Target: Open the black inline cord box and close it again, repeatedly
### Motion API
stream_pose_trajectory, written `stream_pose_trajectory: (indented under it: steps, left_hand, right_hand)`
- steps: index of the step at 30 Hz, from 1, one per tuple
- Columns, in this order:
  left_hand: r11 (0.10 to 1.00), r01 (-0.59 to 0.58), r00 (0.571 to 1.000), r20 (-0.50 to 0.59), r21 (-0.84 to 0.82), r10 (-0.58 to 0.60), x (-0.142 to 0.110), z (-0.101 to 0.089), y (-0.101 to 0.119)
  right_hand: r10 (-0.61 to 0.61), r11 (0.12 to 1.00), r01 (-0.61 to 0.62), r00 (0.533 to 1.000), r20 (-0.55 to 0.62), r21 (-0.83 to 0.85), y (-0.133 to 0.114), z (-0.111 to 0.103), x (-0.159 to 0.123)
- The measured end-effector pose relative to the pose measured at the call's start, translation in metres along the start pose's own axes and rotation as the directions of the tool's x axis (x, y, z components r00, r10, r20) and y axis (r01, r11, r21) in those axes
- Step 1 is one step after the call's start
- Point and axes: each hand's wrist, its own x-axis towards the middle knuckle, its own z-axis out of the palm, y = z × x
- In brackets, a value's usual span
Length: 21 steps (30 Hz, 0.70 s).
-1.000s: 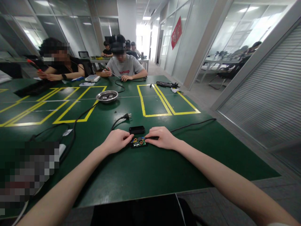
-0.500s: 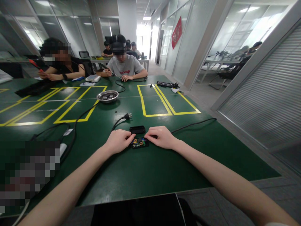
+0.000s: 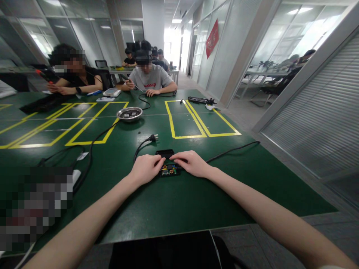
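A small circuit board (image 3: pixel 169 172) with copper-coloured ring coils sits in an open black power adapter case (image 3: pixel 177 173) on the green table. My left hand (image 3: pixel 146 170) is closed at the left end of this case, with the thumb at its edge; the curled fingers are partly hidden. Over the right end is my right hand (image 3: pixel 192 163), fingers stretched out and thumb a little apart, apparently holding nothing. Just behind the case lies its black cover (image 3: pixel 165 153). A black cable (image 3: pixel 234 150) runs off to the right, and a mains plug (image 3: pixel 153 138) lies beyond my left hand.
A metal bowl (image 3: pixel 129 114) with metal parts stands farther back. Yellow tape outlines (image 3: pixel 189 137) mark the table (image 3: pixel 168 209). A black folded item (image 3: pixel 201 100) lies at the far edge. Two people work across the table, one with a screwdriver. A blurred-out object (image 3: pixel 36 209) lies at left.
My right hand has let go of the cable at the case's right end and moved its fingertips up and left over the case. My left hand and the case shift slightly right in view.
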Motion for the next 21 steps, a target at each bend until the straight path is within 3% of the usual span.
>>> stream_pose_trajectory:
  steps: [21]
  left_hand:
    - [0.999, 0.000, 1.000, 0.017, -0.041, 0.000, 0.0004, 0.0000, 0.0014]
  right_hand:
    - [0.020, 0.990, -0.014, 0.999, 0.037, -0.140, 0.0009, -0.0034, 0.0024]
